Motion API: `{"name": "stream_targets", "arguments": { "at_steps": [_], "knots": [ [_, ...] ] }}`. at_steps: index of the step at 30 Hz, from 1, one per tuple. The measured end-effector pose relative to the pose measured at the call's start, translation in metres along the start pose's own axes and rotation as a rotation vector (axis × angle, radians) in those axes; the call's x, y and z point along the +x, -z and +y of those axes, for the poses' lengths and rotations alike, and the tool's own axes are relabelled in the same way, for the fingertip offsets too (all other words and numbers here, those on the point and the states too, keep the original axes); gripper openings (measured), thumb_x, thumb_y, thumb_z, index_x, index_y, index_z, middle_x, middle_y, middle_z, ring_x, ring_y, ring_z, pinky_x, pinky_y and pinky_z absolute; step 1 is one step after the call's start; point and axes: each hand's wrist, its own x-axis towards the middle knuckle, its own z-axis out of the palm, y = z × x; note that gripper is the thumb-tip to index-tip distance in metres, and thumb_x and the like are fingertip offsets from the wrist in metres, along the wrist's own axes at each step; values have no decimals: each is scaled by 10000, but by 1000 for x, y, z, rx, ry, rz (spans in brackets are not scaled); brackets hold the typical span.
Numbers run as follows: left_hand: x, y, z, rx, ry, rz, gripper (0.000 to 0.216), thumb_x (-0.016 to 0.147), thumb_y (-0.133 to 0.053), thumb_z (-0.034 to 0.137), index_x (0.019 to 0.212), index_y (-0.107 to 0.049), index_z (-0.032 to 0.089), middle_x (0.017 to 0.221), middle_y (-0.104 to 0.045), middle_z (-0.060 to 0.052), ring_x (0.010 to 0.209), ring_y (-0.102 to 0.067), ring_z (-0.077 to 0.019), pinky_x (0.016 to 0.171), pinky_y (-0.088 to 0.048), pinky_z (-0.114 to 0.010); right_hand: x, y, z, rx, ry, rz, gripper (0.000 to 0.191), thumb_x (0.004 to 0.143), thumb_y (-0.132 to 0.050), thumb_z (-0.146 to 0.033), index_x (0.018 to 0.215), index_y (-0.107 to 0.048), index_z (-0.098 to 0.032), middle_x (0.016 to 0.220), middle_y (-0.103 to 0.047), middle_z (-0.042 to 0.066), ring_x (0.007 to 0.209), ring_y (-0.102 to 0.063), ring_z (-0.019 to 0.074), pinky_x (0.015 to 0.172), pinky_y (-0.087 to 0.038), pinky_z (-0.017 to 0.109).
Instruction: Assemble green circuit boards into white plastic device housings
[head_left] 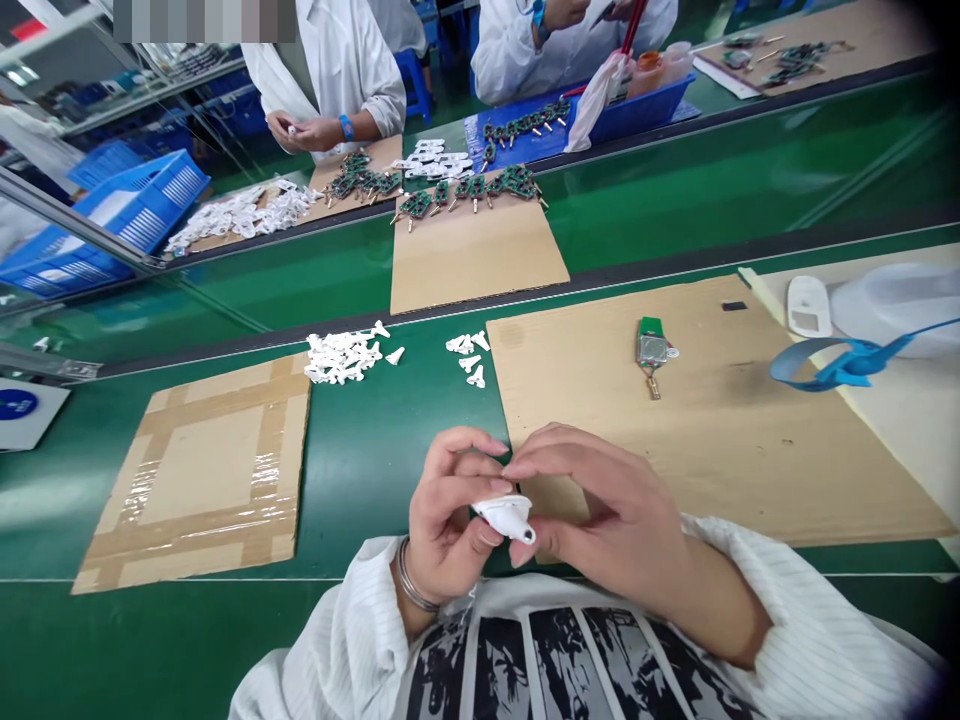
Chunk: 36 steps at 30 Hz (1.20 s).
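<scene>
Both hands meet close to my chest over the green bench. My left hand [450, 510] and my right hand [600, 510] pinch one small white plastic shell [508, 516] between their fingertips. A small green circuit board with a metal plug [651, 352] lies on the brown cardboard sheet [712, 440] beyond my right hand. Two little heaps of white plastic parts [345, 356] [470, 355] lie on the bench ahead of my hands.
A taped cardboard sheet [202, 480] lies at the left. A white cover [808, 306] and a blue strap [847, 362] sit at the right. Across the green belt [675, 200], people in white coats work over circuit boards [465, 190], white parts and blue crates [127, 215].
</scene>
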Motion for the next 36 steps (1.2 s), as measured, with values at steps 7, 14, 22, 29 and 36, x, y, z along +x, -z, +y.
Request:
{"name": "stream_targets", "arguments": {
  "at_steps": [7, 14, 22, 29, 36],
  "knots": [
    [-1, -3, 0, -53, 25, 10, 228, 930, -543, 326, 1105, -661, 238, 1154, -553, -109, 942, -635, -207, 718, -574, -346, 0, -4, -2, 1, 18, -18, 228, 956, -568, -349, 836, -640, -169, 739, -659, 67, 713, -619, 162, 645, -533, 306],
    [7, -1, 0, -54, 234, -27, 204, 938, -531, 346, 1089, -614, 236, 1157, -583, -96, 913, -655, -197, 720, -574, -347, 13, 4, 10, -44, -204, -147, 280, 900, -652, -343, 676, -654, -176, 650, -638, 24, 638, -601, 139, 586, -491, 254],
    [43, 1, -28, -276, 597, 517, 239, 916, -559, 420, 907, -522, 184, 868, -696, -46, 584, -624, -110, 590, -555, -279, 2, -5, 55, 45, -613, -233, 186, 865, -608, -286, 987, -665, -157, 936, -724, 90, 821, -689, 201, 740, -570, 355],
    [47, -30, -29, -315, 398, 614, 172, 949, -521, 372, 964, -495, 202, 795, -647, -7, 670, -631, -115, 705, -558, -302, -5, -48, 63, 407, -689, 16, 209, 784, -652, -341, 902, -587, -181, 787, -613, 15, 693, -594, 151, 621, -513, 285],
    [37, -40, -30, -301, 301, 577, 124, 967, -491, 339, 953, -425, 234, 1061, -595, -7, 648, -621, -83, 623, -540, -275, 0, -36, 68, 469, -724, -8, 274, 672, -730, -330, 667, -488, -201, 621, -476, -50, 574, -487, 116, 549, -445, 259]
  ]
}}
